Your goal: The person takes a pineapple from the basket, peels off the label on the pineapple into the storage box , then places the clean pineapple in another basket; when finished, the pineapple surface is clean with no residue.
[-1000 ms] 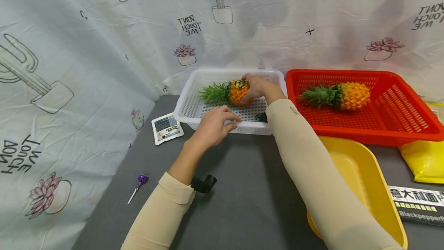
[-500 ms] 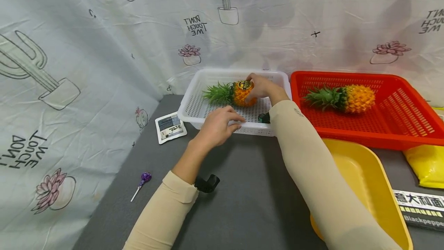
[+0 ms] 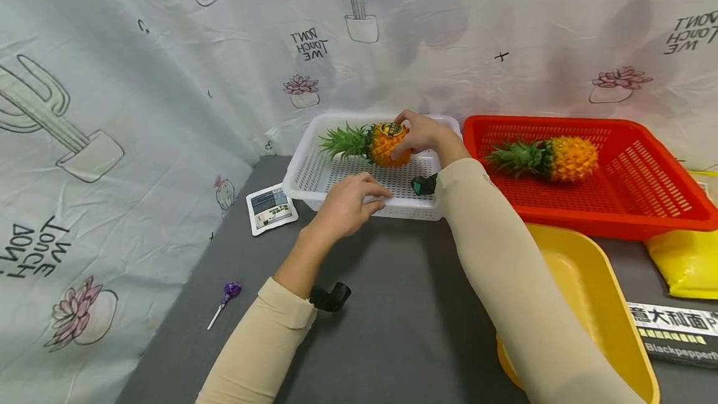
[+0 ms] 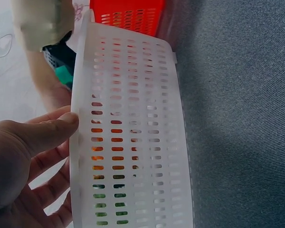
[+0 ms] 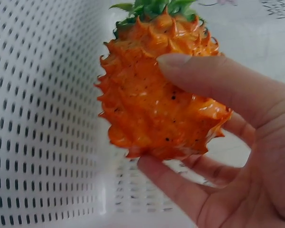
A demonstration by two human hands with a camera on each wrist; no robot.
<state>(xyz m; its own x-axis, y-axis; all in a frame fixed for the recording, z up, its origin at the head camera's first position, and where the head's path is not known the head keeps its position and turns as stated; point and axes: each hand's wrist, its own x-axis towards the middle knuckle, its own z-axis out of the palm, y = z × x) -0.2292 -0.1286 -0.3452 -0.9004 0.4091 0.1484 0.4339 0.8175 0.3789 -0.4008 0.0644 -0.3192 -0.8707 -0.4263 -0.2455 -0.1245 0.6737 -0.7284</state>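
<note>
My right hand [image 3: 422, 134] grips a small orange pineapple [image 3: 387, 144] by its body, thumb on one side and fingers on the other. Its green leaves point left, and a dark round sticker marks its top. The fruit is over the white perforated basket [image 3: 412, 203]; the right wrist view shows the same pineapple [image 5: 156, 99] close up. With thumb outside and fingers inside, my left hand [image 3: 349, 204] holds the basket's near rim, as the left wrist view shows at the thumb [image 4: 52, 133]. Through the basket's slots, orange and green show.
A red basket [image 3: 617, 217] with a second pineapple [image 3: 572, 159] stands to the right. Nearer are a yellow tray [image 3: 583, 285], a yellow bag [image 3: 684, 264] and a black pasta packet [image 3: 675, 332]. A white pouch [image 3: 272, 209] and a purple lollipop [image 3: 230, 292] lie at left.
My right hand has raised the pineapple a little inside the white basket. My left hand stays at the rim. The head view has shifted slightly.
</note>
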